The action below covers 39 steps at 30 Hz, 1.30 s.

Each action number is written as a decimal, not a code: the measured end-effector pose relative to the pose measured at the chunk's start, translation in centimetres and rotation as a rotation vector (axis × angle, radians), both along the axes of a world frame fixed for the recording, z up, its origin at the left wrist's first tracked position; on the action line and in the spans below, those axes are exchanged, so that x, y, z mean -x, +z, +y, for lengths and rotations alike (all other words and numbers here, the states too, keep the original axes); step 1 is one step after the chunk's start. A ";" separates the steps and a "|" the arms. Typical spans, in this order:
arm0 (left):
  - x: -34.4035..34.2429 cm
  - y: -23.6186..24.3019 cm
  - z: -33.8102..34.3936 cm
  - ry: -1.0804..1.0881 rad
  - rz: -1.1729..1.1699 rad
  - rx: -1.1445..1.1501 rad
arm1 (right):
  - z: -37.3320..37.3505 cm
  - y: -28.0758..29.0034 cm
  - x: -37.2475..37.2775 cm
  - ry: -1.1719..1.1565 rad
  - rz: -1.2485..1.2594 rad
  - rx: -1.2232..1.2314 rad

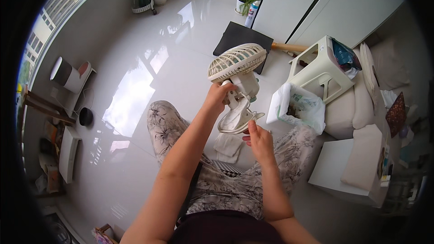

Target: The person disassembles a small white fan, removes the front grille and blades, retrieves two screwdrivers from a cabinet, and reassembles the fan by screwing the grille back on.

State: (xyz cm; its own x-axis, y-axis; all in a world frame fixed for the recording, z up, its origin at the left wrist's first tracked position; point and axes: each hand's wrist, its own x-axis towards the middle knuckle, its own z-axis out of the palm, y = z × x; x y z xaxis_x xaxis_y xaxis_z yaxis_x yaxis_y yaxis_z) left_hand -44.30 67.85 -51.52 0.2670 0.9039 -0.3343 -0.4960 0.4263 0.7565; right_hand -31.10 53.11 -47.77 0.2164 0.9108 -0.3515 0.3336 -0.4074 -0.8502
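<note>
White clip-on fan is held up over the floor, in front of the seated person's knees. Left hand is closed round its neck, just below the caged head. Right hand is at the lower edge of the clip base, thumb raised, fingers curled; from where I stand I cannot tell whether it pinches the looped cord. Pale folded cloth lies below the base. Lined white bin stands to the right, near a pale plastic stool.
</note>
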 end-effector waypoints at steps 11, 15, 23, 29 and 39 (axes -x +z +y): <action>3.8 5.1 -1.8 -0.098 -0.315 0.242 | 5.1 11.0 -4.4 -0.045 -0.300 -0.968; 4.5 6.1 -3.0 -0.132 -0.339 0.293 | 8.6 13.2 -4.7 0.014 -0.350 -1.019; 4.4 3.8 -2.6 -0.103 -0.162 0.060 | 13.8 12.0 -4.1 0.052 -0.495 -0.896; 3.6 1.9 -0.4 0.004 -0.204 0.290 | 16.8 9.1 -3.9 0.158 -0.610 -1.019; 4.1 -0.3 1.0 -0.261 -0.334 0.422 | 21.3 6.0 -3.8 0.447 -0.561 -0.804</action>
